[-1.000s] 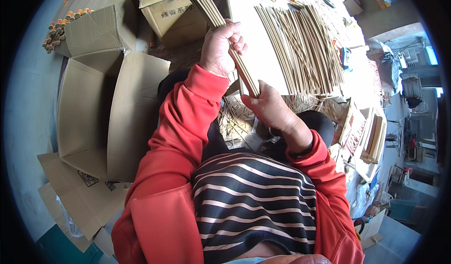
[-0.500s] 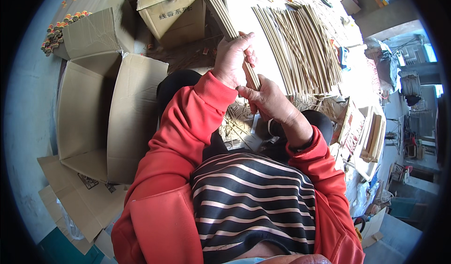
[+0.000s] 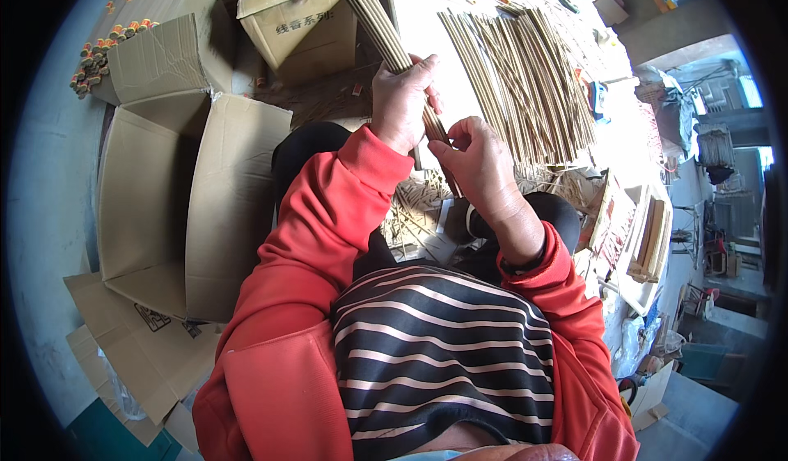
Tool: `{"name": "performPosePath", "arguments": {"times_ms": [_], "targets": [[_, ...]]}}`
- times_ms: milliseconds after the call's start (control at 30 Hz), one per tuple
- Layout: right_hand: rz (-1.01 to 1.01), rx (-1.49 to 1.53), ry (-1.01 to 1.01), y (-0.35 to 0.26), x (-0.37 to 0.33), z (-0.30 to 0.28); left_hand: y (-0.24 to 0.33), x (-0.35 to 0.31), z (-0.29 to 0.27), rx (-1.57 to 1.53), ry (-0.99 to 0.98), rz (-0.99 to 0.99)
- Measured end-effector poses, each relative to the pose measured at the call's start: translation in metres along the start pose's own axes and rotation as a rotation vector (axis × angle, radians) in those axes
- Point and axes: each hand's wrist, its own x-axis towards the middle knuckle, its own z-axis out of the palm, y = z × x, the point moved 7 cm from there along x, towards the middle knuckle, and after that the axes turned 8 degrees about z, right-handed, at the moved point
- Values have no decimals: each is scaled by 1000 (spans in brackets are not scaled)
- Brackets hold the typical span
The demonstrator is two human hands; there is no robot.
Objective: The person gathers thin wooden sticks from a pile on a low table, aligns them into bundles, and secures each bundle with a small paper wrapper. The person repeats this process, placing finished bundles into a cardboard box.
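1. While wrapped tight around the bundle of thin tan sticks, left hand clenched about its lower part, thumb side toward the white work surface; bundle slanting up and away over that surface toward the picture's top edge.
2. Right hand just below the left, fingers pinched on the bundle's bottom end, touching the left hand's fingers.
3. Judged risk: loose sticks sliding out of the bottom if the left grip slackens, since only the pinch below stops them.
4. Judged risk: thin sticks snapping or bending if squeezed unevenly, or if the upper end knocks the printed cardboard box just left of the bundle.
5. Judged risk: dropped sticks mixing with the scattered stick scraps lying below the bundle, between the knees.
6. Spread row of sticks to the right of the bundle, lying flat on the white surface, well clear of both hands.
7. Open flattened carton well left of the bundle.
8. Hidden: bundle's top end cut off by the frame; its bottom tips covered by the right fingers; count of sticks not readable; right palm unseen.
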Motion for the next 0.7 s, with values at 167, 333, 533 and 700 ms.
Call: {"name": "performPosePath", "arguments": {"times_ms": [167, 333, 533, 700], "targets": [[18, 0, -35, -1, 2, -1, 0, 0, 0, 14, -10, 11], [55, 56, -91, 0, 3, 0, 1, -1, -2, 10, 7, 9], [44, 14, -133, -3, 5, -1, 0, 0, -4, 9, 26, 6], [87, 167, -242, 5, 10, 3, -1, 1, -3, -4, 43, -24]]}}
